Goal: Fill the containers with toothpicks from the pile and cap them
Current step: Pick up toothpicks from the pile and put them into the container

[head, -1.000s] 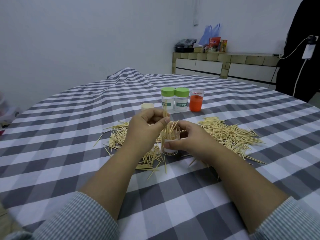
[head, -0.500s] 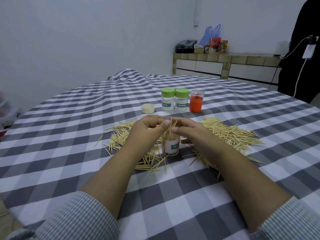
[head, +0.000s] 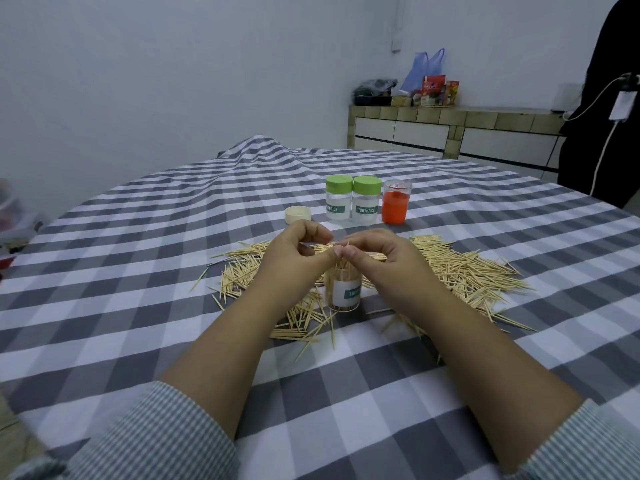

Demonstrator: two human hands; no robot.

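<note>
Two green-capped jars (head: 352, 199) stand finished. Left hand (head: 298, 255) and right hand (head: 377, 261) pinch toothpicks (head: 343, 263) into an uncapped jar (head: 344, 292); pile (head: 460, 268) and loose cap (head: 298, 214) remain.

One second ago the right hand (head: 388, 261) gripped the open container (head: 343, 289) by its side, and the left hand (head: 294, 258) held a bunch of toothpicks (head: 341, 263) high above the mouth. Now the right hand has left the side and come up over the mouth, where its fingers (head: 349, 252) meet the left thumb at the toothpick tips. The bunch has sunk lower into the container, which now stands by itself on the bench (head: 138, 271).
</note>
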